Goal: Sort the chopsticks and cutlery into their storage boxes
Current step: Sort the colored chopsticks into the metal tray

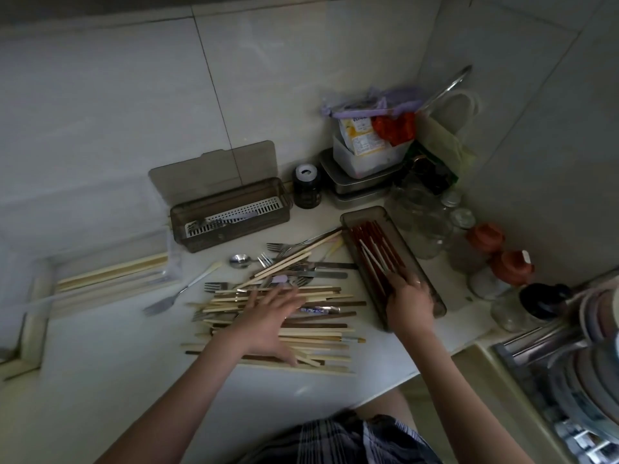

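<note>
A heap of pale and dark chopsticks (321, 296) lies on the white counter, with forks, knives and a spoon (240, 260) mixed in behind it. My left hand (268, 316) rests flat on the heap, fingers spread. My right hand (407, 299) is over the near end of a brown tray (435, 296) that holds dark red chopsticks, and pinches a pair of pale chopsticks (371, 254) lying into the tray. A brown storage box (231, 216) with a white slotted insert stands open at the back, a few cutlery pieces inside. One fork (174, 296) lies apart at the left.
Glass jars (425, 226), stacked food containers (361, 169) and a dark bottle (306, 187) crowd the back right corner. Red-lidded jars (499, 252) stand beside a dish rack (569, 363) at the right. A clear box with pale chopsticks (110, 272) sits at the left by the wall.
</note>
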### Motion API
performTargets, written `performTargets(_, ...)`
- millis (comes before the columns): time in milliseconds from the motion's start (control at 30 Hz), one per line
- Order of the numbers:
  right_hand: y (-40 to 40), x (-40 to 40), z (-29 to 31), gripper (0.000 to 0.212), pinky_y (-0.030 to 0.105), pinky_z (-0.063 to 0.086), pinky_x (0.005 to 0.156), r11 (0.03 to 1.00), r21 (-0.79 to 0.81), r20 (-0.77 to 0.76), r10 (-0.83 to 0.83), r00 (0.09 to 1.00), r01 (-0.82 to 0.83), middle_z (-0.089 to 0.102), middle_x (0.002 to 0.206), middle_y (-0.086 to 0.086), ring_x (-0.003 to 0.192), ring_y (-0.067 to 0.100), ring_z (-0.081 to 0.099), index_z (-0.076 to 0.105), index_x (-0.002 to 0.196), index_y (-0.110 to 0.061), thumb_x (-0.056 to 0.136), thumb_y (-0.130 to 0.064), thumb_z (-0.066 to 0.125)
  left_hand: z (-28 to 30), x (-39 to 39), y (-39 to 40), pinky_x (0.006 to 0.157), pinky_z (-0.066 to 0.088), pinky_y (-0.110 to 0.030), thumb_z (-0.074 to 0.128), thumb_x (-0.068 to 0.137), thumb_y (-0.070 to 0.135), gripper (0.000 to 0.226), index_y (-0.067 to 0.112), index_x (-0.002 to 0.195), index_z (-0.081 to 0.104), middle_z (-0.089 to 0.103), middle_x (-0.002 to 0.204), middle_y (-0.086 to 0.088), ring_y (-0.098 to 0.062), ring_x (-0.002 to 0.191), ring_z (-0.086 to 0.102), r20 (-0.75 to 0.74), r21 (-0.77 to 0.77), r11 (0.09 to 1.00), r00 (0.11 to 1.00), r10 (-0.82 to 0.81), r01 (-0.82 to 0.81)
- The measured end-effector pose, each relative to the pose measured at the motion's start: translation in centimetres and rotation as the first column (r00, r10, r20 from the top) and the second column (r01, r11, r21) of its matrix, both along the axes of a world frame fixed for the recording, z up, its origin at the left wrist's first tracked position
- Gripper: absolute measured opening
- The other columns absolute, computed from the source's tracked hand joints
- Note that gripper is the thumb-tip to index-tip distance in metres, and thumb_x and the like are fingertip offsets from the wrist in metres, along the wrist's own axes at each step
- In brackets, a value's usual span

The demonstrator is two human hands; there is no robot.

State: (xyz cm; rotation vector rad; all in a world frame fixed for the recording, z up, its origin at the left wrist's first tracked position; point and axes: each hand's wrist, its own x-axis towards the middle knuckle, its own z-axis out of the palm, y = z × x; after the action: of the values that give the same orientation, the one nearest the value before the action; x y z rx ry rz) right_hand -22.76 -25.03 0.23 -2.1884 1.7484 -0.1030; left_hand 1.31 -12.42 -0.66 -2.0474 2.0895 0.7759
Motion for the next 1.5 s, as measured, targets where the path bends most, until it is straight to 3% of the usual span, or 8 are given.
performTargets(233, 4.3, 3.4, 0.2, 0.049, 0.046, 0.046, 0.098, 0.922, -0.273, 0.182, 0.330, 0.926, -0.275, 0.056, 0.129, 0.010, 0.119, 0.028, 0.053, 0.056, 0.126, -0.012, 0.082, 0.007, 0.048, -2.7, -1.0, 1.5, 0.101, -0.026, -0.062, 0.054, 0.060, 0.081, 0.123, 0.038, 0.136, -0.033, -0.041, 0.144, 0.004, -0.026, 0.131, -0.039, 0.197, 0.008, 0.989, 0.970, -0.144, 0.145)
performTargets(367, 6.6, 4.6, -1.8, 0.054, 0.051, 0.039, 0.105, 0.828, -0.102, 0.107, 0.560, 0.822, -0.551, 0.043, 0.146, 0.006, 0.135, 0.027, 0.038, 0.041, 0.140, -0.023, 0.089, -0.010, 0.052, -3.4, -0.2, 1.3, 0.101, -0.025, -0.061, 0.043, 0.066, 0.082, 0.112, 0.038, 0.137, -0.031, -0.038, 0.146, 0.005, -0.025, 0.134, -0.035, 0.202, -0.063, 0.986, 0.970, -0.139, 0.154)
performTargets(533, 8.1, 5.0, -4.9, 0.055, 0.048, 0.044, 0.098, 0.787, 0.136, -0.067, 0.613, 0.787, -0.602, 0.035, 0.149, -0.004, 0.135, 0.019, 0.040, 0.032, 0.146, -0.025, 0.100, -0.048, 0.010, -3.3, 0.9, 0.0, 0.103, -0.026, -0.058, 0.038, 0.047, 0.092, 0.126, 0.036, 0.142, -0.023, -0.037, 0.145, 0.009, -0.019, 0.134, -0.037, 0.205, -0.072, 0.988, 0.972, -0.119, 0.136)
performTargets(800, 4.2, 6.6, -5.1, 0.065, 0.049, -0.011, 0.111, 0.786, 0.139, -0.157, 0.618, 0.770, -0.602, -0.031, 0.147, -0.008, 0.137, 0.020, -0.029, -0.029, 0.138, -0.041, 0.079, -0.066, -0.017, -2.7, 3.2, -2.7, 0.108, -0.020, -0.056, 0.035, 0.045, 0.093, 0.129, 0.032, 0.141, -0.026, -0.033, 0.149, 0.002, -0.023, 0.136, -0.032, 0.214, -0.048, 0.998, 0.976, -0.031, 0.042)
performTargets(933, 4.0, 7.1, -4.6, 0.071, 0.046, -0.011, 0.114, 0.805, 0.144, -0.138, 0.593, 0.794, -0.576, -0.026, 0.149, -0.005, 0.137, 0.019, -0.027, -0.023, 0.141, -0.033, 0.078, -0.065, -0.020, -2.5, 3.6, -3.2, 0.107, -0.021, -0.055, 0.043, 0.050, 0.090, 0.128, 0.033, 0.141, -0.027, -0.033, 0.149, -0.002, -0.024, 0.136, -0.032, 0.213, -0.044, 0.999, 0.977, -0.002, 0.011)
performTargets(1133, 3.5, 5.4, -2.6, 0.059, 0.038, -0.004, 0.117, 0.909, -0.211, 0.018, 0.371, 0.928, -0.359, 0.007, 0.157, 0.001, 0.145, 0.017, -0.004, 0.007, 0.152, -0.019, 0.100, -0.028, 0.032, -1.7, 2.4, -2.9, 0.107, -0.019, -0.058, 0.052, 0.058, 0.083, 0.124, 0.035, 0.140, -0.027, -0.031, 0.148, -0.009, -0.031, 0.134, -0.033, 0.170, -0.043, 0.999, 0.985, 0.014, -0.007)
performTargets(1267, 2.4, 2.8, -1.7, 0.079, 0.038, -0.002, 0.118, 0.960, -0.181, -0.046, 0.207, 0.977, -0.212, 0.000, 0.160, 0.002, 0.146, 0.016, -0.006, -0.008, 0.151, -0.020, 0.092, -0.004, 0.042, -1.8, 0.1, -1.1, 0.105, -0.023, -0.057, 0.051, 0.059, 0.084, 0.123, 0.036, 0.138, -0.030, -0.040, 0.145, -0.007, -0.031, 0.131, -0.039, 0.164, -0.050, 0.994, 0.983, -0.085, 0.094)
performTargets(1500, 1.8, 0.5, -1.4, 0.092, 0.039, 0.051, 0.088, 0.991, 0.007, -0.066, 0.137, 0.988, -0.137, 0.023, 0.155, 0.010, 0.126, 0.027, 0.047, -0.018, 0.148, -0.025, 0.088, 0.006, 0.044, -2.6, -1.0, 1.2, 0.106, -0.022, -0.055, 0.045, 0.076, 0.074, 0.102, 0.036, 0.138, -0.027, -0.034, 0.148, -0.003, -0.030, 0.133, -0.036, 0.217, -0.048, 0.997, 0.975, -0.049, 0.061)
